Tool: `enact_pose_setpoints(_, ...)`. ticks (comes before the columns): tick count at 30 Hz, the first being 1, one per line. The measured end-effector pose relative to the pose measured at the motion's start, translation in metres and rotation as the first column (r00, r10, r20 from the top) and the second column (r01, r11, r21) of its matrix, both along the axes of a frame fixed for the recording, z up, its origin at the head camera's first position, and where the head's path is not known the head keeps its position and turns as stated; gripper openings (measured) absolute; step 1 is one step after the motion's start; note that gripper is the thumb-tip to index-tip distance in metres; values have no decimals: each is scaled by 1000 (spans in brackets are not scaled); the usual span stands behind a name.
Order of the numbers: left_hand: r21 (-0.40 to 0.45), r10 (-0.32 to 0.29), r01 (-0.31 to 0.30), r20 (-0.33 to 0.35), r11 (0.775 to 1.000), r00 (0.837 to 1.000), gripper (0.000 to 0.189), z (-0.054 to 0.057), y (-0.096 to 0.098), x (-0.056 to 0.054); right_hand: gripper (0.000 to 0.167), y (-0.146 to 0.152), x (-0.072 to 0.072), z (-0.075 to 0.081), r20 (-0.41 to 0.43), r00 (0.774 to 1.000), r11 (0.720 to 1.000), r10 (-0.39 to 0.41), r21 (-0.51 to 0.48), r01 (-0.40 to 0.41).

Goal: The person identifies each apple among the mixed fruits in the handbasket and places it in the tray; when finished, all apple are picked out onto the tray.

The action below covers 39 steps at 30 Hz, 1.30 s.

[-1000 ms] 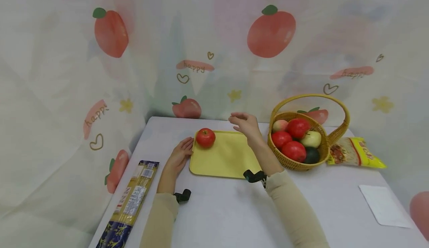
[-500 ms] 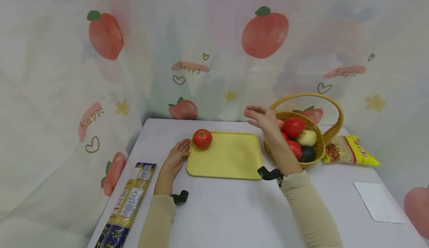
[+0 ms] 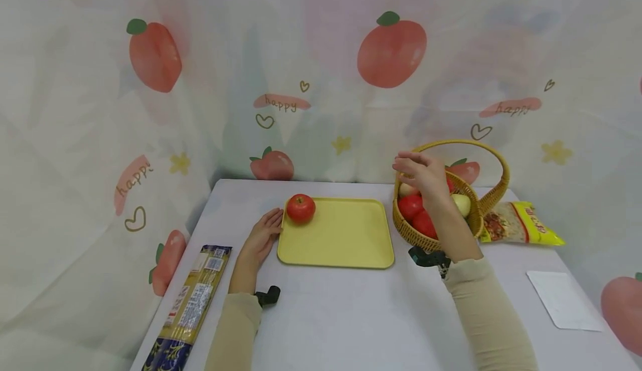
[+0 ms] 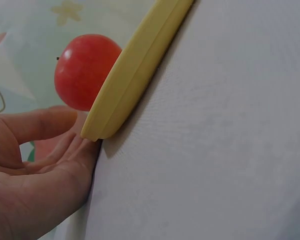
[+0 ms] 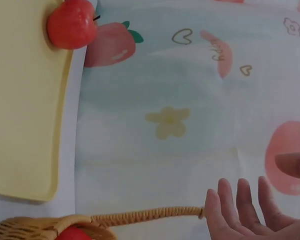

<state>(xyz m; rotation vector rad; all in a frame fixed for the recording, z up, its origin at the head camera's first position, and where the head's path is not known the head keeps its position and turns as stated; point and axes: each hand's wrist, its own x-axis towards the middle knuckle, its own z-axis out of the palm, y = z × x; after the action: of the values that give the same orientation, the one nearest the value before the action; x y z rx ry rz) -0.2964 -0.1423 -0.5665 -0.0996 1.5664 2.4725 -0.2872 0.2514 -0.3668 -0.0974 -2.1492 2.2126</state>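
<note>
left hand [image 3: 262, 235]: lay extended beside the tray [image 3: 341, 237], perhaps touching
right hand [image 3: 423, 177]: hung loosely spread near the basket [image 3: 412, 234]
apple [image 3: 301, 209]: sat on the tray

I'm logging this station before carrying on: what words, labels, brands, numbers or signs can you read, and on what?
"happy": on the backdrop, more than once.
Long packet: labels too small to read.
Yellow bag: print too small and blurred to read.
</note>
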Motion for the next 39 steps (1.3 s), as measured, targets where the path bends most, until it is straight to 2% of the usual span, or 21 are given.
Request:
enact_pose_setpoints(5,-2,7,-7,13,1000,1000,73,0,0,0,49,25,-1,-4,42,999,999,-28,-15,29)
enact_pose_setpoints(11,-5,12,-12,20,1000,1000,73,0,-1,-1,36,49,-6,-12,100,995,998,-32,-54,37)
enact_pose_setpoints(15,-5,9,-9,22,1000,1000,73,-1,-2,-1,36,64,-10,-18,121,992,996,-35,-80,44)
enact_pose_setpoints(18,-7,7,-7,23,1000,1000,73,-1,-3,-2,32,74,-13,-21,126,990,995,-67,-65,76)
enact_pose_setpoints(24,-9,7,-7,15,1000,1000,72,-2,-4,-1,9,90,-16,-23,154,974,981,-168,-68,180)
enact_pose_setpoints(31,3,4,-4,11,1000,1000,73,0,-2,0,4,108,-16,-23,171,960,962,-222,-125,245)
enact_pose_setpoints(35,1,1,-1,12,1000,1000,73,1,0,0,9,117,-14,-23,210,956,962,-207,-132,238)
enact_pose_setpoints(39,-4,-4,4,4,1000,1000,73,1,0,0,18,127,-12,-28,254,954,979,-156,-92,185)
